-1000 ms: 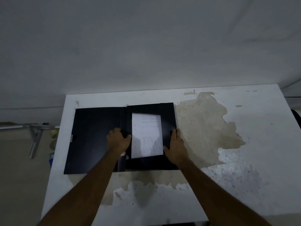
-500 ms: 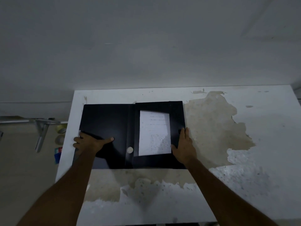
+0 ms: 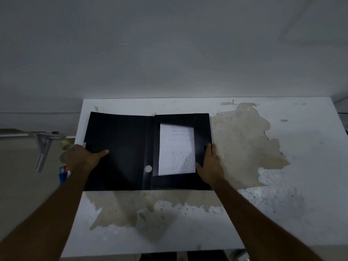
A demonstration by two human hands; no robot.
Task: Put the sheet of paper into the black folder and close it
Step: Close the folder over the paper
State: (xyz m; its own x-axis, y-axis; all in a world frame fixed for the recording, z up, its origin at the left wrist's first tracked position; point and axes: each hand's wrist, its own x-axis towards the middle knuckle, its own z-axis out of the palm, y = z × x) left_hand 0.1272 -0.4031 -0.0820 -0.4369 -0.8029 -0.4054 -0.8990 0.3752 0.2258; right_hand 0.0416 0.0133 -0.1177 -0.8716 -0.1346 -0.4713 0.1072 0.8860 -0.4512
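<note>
Hands (image 3: 82,159) on folder (image 3: 120,147) edges (open)

An open black plastic folder (image 3: 120,153) lies on the far left of the worn white table (image 3: 282,213); a printed white paper sheet (image 3: 176,149) lies on its right half, the round metal snap (image 3: 148,168) just left of the sheet.

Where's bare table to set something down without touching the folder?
Right of the black folder, past the right hand, the table is bare to its right edge. The near strip between the forearms is also free. Left is crowded: the left hand grips the cover at the table's edge.
</note>
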